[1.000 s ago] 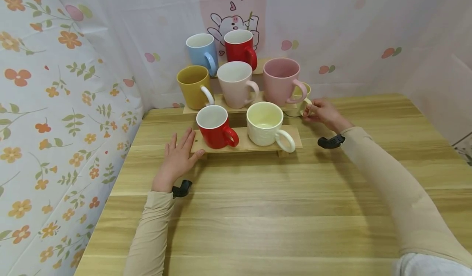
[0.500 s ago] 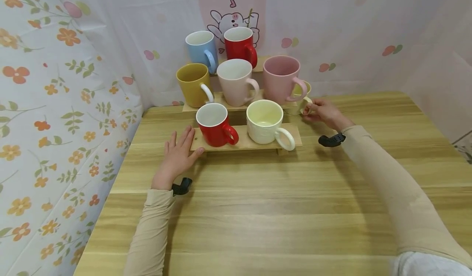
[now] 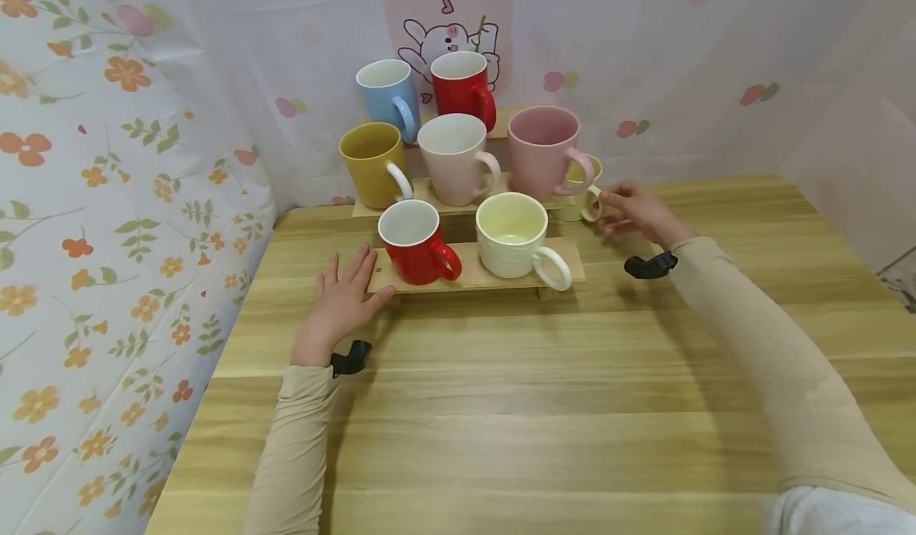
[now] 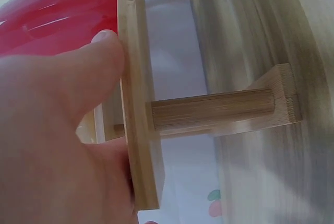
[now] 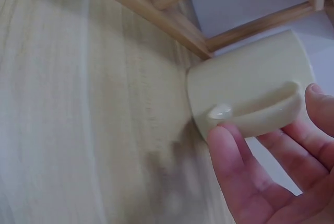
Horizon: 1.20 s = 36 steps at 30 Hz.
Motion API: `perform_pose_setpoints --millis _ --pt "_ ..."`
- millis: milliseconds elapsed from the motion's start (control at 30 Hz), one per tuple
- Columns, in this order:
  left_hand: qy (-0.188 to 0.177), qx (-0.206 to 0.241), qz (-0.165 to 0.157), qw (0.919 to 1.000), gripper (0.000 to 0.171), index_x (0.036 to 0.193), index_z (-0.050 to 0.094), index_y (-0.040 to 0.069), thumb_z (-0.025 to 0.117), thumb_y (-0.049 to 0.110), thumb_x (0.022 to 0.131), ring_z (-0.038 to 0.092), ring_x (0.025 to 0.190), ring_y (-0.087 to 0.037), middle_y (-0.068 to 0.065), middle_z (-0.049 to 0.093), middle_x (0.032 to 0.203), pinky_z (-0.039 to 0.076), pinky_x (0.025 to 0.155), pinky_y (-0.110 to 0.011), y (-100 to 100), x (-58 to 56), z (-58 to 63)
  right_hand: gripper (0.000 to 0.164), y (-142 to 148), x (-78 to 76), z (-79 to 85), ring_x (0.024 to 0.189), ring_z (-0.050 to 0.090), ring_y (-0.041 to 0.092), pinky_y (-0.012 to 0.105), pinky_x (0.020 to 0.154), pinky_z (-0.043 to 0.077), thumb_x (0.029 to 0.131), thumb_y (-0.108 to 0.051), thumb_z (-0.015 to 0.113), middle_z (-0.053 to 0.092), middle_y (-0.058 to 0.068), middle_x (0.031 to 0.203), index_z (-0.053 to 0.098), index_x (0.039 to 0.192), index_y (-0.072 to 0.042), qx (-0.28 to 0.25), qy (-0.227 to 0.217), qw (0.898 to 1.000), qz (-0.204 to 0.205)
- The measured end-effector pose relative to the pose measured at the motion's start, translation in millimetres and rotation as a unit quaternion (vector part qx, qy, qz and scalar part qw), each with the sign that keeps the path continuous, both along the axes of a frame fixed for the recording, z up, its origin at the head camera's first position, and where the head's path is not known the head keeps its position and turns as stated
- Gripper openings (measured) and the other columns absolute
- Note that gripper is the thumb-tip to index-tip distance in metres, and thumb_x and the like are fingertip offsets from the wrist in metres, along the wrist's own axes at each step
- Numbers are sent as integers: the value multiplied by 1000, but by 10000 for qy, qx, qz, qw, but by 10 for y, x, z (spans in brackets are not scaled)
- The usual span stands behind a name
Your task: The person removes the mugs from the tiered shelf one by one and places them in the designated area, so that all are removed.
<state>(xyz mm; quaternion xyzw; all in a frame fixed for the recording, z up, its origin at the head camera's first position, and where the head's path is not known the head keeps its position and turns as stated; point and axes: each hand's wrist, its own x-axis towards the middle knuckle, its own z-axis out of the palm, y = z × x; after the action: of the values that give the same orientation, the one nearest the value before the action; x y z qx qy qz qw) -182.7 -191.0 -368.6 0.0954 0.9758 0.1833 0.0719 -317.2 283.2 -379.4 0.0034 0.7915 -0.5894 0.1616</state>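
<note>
Rested left hand (image 3: pixel 340 303) splayed against wooden rack (image 3: pixel 468 271), right hand (image 3: pixel 639 213) loose-fingered at handle (image 5: pixel 269 121) of cream mug (image 5: pixel 242 80), probably safest hold on breakable ware.

Blue mug (image 3: pixel 379 99), red mug (image 3: pixel 451 96), white-handled mustard mug (image 3: pixel 372 176) and pink mug (image 3: pixel 538 168) brighten upper centre, cream mug (image 5: pixel 245 72) right of centre; at left, orange flowers (image 3: pixel 127 74) and green leaves (image 3: pixel 138 237) dot white cloth (image 3: pixel 53 189); beige sleeves (image 3: pixel 293 447) flank the lower frame.
</note>
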Motion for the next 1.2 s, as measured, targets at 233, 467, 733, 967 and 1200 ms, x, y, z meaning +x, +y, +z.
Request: perform_pose_setpoints --millis 233,467,733,967,1200 --pt "-53 6 54 10000 70 152 21 8 41 49 99 -9 142 -50 -9 12 161 -2 110 -68 -16 -11 27 35 34 18 95 70 67 8 28 67 58 99 -32 50 60 -9 90 44 116 -2 147 206 9992 -304" --pt "-61 -102 81 9999 72 152 23 9 37 54 98 -10 143 -48 -9 13 161 -3 111 -67 26 -21 62 27 41 46 210 63 64 7 25 58 57 97 -30 54 64 -8 84 48 109 -7 -28 379 9972 -640" --pt "94 8 81 9999 71 153 20 8 37 52 99 -14 143 -47 -9 10 161 -3 110 -69 46 -51 124 33 1 63 394 61 62 8 23 58 56 97 -28 54 64 -6 81 48 112 0 -105 451 9968 -655" --pt "455 -2 189 9988 72 154 13 8 38 48 100 -15 142 -48 -8 2 162 -1 109 -70 70 -119 180 32 -9 78 508 63 62 9 23 59 56 94 -35 57 65 -5 84 51 111 -8 -20 396 9970 -664" --pt "454 -63 339 9984 69 154 10 10 35 46 101 -18 142 -47 -4 -1 162 -3 110 -69 88 -173 215 33 -15 92 617 64 63 10 23 59 56 92 -37 61 65 -3 87 53 108 -9 -49 414 9973 -599"
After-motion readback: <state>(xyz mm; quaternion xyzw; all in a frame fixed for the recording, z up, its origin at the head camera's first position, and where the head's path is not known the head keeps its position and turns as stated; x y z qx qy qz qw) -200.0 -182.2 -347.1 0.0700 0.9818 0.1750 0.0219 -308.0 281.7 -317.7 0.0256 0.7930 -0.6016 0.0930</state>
